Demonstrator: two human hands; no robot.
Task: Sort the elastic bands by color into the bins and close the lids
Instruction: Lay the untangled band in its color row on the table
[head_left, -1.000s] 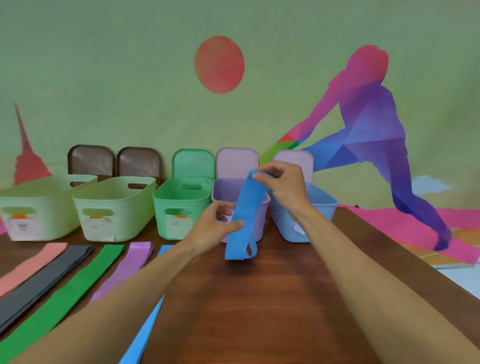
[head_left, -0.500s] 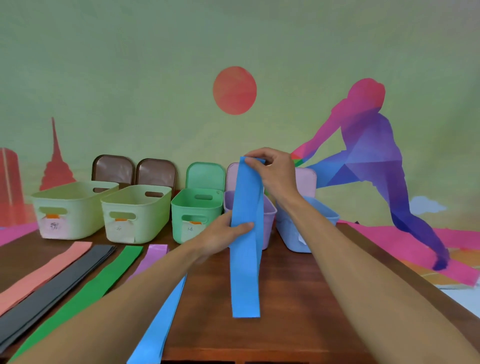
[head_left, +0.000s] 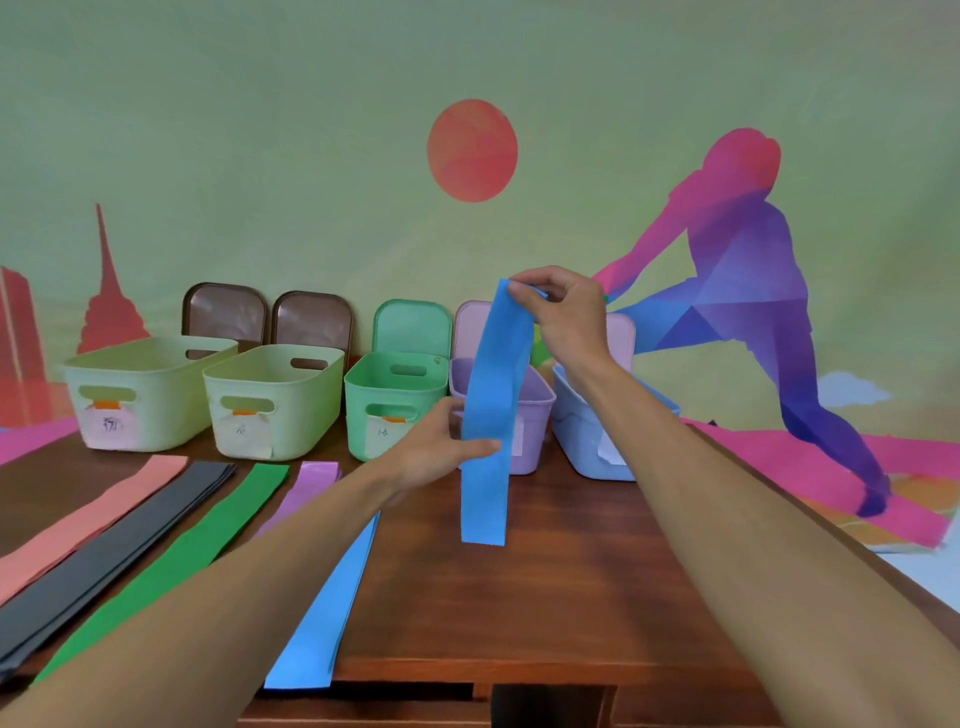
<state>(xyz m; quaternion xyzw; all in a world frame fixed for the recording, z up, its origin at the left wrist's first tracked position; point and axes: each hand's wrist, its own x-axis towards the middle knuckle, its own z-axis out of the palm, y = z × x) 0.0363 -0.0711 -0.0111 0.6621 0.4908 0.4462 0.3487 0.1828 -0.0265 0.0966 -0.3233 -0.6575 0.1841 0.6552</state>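
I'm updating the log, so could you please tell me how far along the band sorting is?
Done: nothing visible; the bins' insides are mostly hidden. In hand: the right hand pinches the top of a blue band, the left hand grips its middle, not yet in the blue bin. Left: the pink band, black bands, green band, purple band and blue stack lie on the table, and no lid is closed.

Green mural wall (head_left: 260, 130) — red sun (head_left: 471, 150) — wooden table (head_left: 545, 571)

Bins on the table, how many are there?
5, in one row: far-left pale green bin, second pale green bin, green bin, purple bin, blue bin at right. None seems hidden.
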